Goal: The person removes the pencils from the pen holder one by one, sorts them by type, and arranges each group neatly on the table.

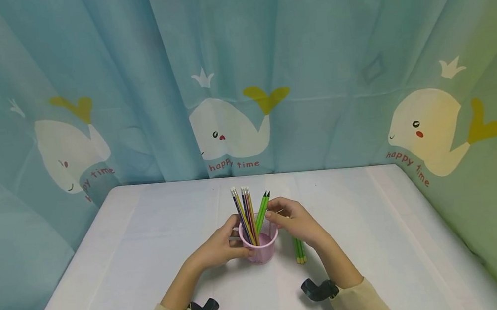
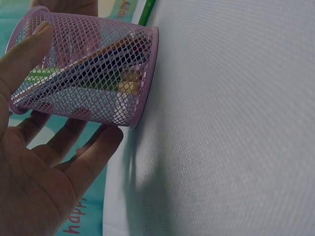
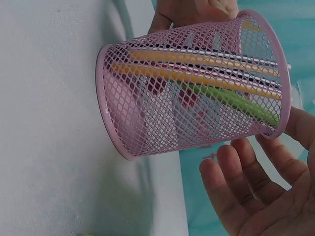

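While left hand point(image 1: 214, 248) grips pink mesh cup point(image 1: 263, 254), pencils point(image 1: 251, 217) leaning inside, right hand point(image 1: 299, 221) loose-fingered.

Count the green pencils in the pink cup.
2 green pencils, side by side inside the pink cup, leaning toward the right hand; another may be hidden behind them.

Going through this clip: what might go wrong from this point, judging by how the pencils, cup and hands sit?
1. The loose green pencils lie on the table close to the right hand; a careless sweep might roll them away.
2. The green pencils in the cup stand with dark points up beside that hand's fingers, so they may poke it.
3. If the left hand loosens, a bump at the rim could tip the pink mesh cup.
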Demonstrator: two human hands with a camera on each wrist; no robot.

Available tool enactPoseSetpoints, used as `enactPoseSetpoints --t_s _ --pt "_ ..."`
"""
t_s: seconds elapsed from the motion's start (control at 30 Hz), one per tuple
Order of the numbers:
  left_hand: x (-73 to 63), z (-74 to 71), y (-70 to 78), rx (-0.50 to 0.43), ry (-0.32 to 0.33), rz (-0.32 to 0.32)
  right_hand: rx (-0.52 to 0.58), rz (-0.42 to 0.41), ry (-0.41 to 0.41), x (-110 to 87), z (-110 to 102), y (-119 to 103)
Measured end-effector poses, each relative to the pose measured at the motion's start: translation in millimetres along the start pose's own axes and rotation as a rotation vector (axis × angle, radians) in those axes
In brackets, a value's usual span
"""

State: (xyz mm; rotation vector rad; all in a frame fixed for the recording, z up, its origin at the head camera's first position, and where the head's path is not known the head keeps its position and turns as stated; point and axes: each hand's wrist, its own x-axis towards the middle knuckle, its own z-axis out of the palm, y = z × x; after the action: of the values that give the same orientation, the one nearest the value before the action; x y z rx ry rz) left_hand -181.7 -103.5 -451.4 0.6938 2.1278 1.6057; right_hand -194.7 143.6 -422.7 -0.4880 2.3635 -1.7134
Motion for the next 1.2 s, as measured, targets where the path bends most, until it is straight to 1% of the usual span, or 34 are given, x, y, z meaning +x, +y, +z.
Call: enactPoseSetpoints --t_s 0.2,0.27,0.37,0.47,0.57,1.0,1.2 --pt "-0.1 0.3 0.5 -0.008 0.002 0.001 -0.012 -0.016 0.005 -8.8 1 -25" --pt "-0.1 0.4 1.0 -0.013 0.000 0.003 -0.003 -0.018 0.012 -7.6 1 -22" --pt "-0.2 0.6 1.3 -0.014 -0.001 0.004 0.023 -0.029 0.023 -3.9 1 -11" --pt "-0.2 0.5 1.0 -0.004 0.001 0.003 0.023 -0.041 0.041 0.9 1 2" --pt "-0.2 0.3 0.9 0.001 0.004 -0.002 0.015 -0.053 0.052 2.0 0 6" --pt "0.3 0.2 0.1 0.001 -0.002 0.013 0.011 -0.048 0.097 -1.7 -7 -2" --pt "-0.3 0.3 0.1 -0.005 0.000 0.006 0.035 -0.073 0.098 -4.9 -10 -8"
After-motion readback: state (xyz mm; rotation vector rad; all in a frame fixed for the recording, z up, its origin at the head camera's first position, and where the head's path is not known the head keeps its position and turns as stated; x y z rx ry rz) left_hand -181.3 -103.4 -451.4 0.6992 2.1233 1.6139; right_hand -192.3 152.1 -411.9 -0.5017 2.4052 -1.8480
